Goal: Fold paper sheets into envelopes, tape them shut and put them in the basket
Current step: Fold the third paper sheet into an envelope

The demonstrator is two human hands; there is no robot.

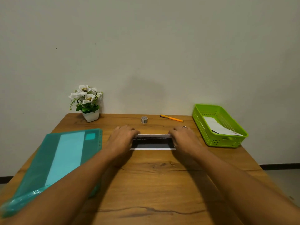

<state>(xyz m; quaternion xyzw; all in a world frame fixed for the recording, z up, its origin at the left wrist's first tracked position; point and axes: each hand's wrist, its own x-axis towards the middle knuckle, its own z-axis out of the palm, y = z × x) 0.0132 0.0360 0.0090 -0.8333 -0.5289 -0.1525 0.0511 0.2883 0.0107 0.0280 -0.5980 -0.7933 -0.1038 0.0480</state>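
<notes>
A folded paper sheet, dark printed face up with white edges, lies on the wooden table in the middle. My left hand covers its left end and my right hand covers its right end, fingers bent over the far folded edge. A small roll of tape stands behind the paper. The green basket sits at the right with a white folded envelope inside it.
A teal plastic folder with sheets inside lies at the left, under my left forearm. A white pot of artificial flowers stands at the back left. An orange pen lies at the back near the wall.
</notes>
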